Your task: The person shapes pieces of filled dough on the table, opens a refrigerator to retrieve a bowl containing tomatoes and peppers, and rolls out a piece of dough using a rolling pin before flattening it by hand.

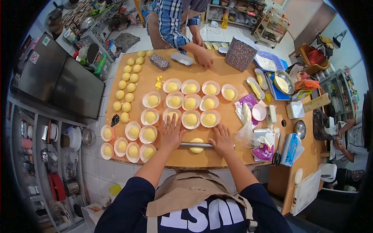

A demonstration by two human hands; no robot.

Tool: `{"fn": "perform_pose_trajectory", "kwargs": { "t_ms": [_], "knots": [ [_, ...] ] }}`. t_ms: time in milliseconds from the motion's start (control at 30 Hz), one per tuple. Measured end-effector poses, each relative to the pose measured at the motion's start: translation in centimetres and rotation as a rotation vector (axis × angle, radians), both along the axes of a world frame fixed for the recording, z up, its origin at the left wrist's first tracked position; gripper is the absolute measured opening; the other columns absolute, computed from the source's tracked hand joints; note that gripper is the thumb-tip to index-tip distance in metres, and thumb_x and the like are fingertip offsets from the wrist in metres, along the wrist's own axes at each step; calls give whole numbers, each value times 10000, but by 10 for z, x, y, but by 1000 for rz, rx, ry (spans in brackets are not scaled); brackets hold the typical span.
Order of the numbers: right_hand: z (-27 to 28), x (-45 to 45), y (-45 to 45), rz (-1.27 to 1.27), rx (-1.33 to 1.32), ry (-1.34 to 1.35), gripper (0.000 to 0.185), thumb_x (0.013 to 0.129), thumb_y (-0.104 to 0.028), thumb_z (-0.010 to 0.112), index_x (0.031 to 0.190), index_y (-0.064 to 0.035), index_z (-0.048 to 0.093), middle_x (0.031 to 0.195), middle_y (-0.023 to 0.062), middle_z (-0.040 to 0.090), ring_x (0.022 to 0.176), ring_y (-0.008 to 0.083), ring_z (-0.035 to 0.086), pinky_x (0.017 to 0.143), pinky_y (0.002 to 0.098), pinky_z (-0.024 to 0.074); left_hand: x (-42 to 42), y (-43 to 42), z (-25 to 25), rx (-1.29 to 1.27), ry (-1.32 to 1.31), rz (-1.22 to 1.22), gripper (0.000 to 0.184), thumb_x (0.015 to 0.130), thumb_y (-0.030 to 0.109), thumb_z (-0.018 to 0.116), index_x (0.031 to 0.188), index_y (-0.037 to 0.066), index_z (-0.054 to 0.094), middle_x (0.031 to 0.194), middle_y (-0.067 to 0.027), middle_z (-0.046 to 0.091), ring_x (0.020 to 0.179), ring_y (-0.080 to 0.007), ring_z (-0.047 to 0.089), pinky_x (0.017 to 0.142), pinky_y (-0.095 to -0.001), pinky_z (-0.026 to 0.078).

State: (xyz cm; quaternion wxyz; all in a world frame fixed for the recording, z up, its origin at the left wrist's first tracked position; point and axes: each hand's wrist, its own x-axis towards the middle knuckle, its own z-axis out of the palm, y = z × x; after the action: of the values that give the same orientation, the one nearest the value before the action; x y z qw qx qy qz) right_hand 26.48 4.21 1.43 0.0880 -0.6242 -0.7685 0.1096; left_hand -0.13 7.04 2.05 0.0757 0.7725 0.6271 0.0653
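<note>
A metal rolling pin [208, 145] lies across a pale yellow piece of dough [196, 150] near the table's front edge. The dough bulges out on both sides of the pin. My left hand [171, 134] rests over the pin's left end, fingers stretched forward and apart. Over the pin's right part lies my right hand [222, 140], palm down, its fingers also spread. Neither hand wraps round the pin. Just beyond my hands stand several dough balls in paper cups, among them a paper cup [210, 119] close to my right fingertips.
Bare dough balls [126, 107] line the table's left side. Across the table, a co-worker's hand [204, 58] reaches near a metal mould [181, 59]. A patterned box [241, 53], a plastic bag [245, 134], a steel bowl [284, 82] and scissors [276, 157] are on the right.
</note>
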Motion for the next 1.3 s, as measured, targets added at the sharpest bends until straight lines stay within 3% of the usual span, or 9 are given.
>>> {"fn": "perform_pose_trajectory", "kwargs": {
  "t_ms": [67, 333, 533, 633, 833, 967, 1133, 1300],
  "knots": [
    [4, 1, -4, -8, -85, -13, 649, 901, -466, 518, 1399, -70, 391, 1491, 163, 321, 1412, 324, 244, 1167, 476, 153, -1, -8, -5, 4, 4, -5, 687, 957, 431, 448, 1518, 138, 180, 1582, -125, 130, 1461, -338, 76, 1172, -526, 25],
    [0, -1, -42, 6, 14, -56, 640, 905, -432, 529, 1420, -82, 381, 1473, 100, 381, 1380, 297, 323, 1154, 512, 152, -5, -46, -20, 20, 7, -39, 691, 939, 433, 472, 1506, 120, 231, 1586, -92, 140, 1462, -311, 100, 1168, -528, 37],
    [-1, 1, -67, 41, 23, -91, 636, 905, -430, 530, 1429, -101, 384, 1471, 73, 398, 1376, 290, 335, 1153, 513, 147, -13, -66, -20, -28, -74, -128, 645, 932, 414, 488, 1471, 102, 317, 1558, -87, 235, 1425, -311, 232, 1151, -540, 137],
    [1, 2, -80, 42, 10, -86, 632, 912, -425, 521, 1435, -100, 376, 1471, 74, 398, 1381, 297, 326, 1156, 514, 139, -14, -76, -15, -70, -91, -147, 660, 904, 372, 548, 1457, 84, 330, 1539, -120, 272, 1401, -357, 267, 1132, -551, 177],
    [-1, 7, -62, -8, -29, -18, 613, 905, -396, 546, 1415, -89, 400, 1455, 87, 415, 1373, 308, 338, 1147, 535, 167, -13, -63, 1, -115, -19, -123, 655, 946, 402, 470, 1483, 79, 279, 1562, -110, 220, 1444, -317, 180, 1160, -529, 101],
    [-1, -1, -29, -110, -21, 71, 612, 929, -379, 512, 1436, -69, 361, 1477, 105, 383, 1390, 311, 310, 1152, 522, 155, -4, -38, -14, 21, -64, -64, 667, 951, 400, 466, 1492, 73, 252, 1567, -121, 200, 1455, -317, 140, 1164, -526, 71],
    [4, -12, -50, -70, 14, -56, 635, 904, -415, 540, 1424, -84, 390, 1478, 98, 381, 1393, 286, 309, 1154, 520, 155, -5, -48, -18, 17, -47, -116, 686, 927, 383, 506, 1478, 49, 270, 1560, -143, 202, 1443, -352, 155, 1159, -537, 93],
    [-7, -8, -72, -20, 28, -117, 647, 898, -449, 532, 1423, -97, 397, 1484, 84, 373, 1400, 265, 300, 1158, 525, 135, -9, -65, -18, -79, 25, -165, 674, 936, 424, 482, 1482, 83, 282, 1569, -82, 210, 1453, -319, 151, 1160, -542, 86]
  ]
}}
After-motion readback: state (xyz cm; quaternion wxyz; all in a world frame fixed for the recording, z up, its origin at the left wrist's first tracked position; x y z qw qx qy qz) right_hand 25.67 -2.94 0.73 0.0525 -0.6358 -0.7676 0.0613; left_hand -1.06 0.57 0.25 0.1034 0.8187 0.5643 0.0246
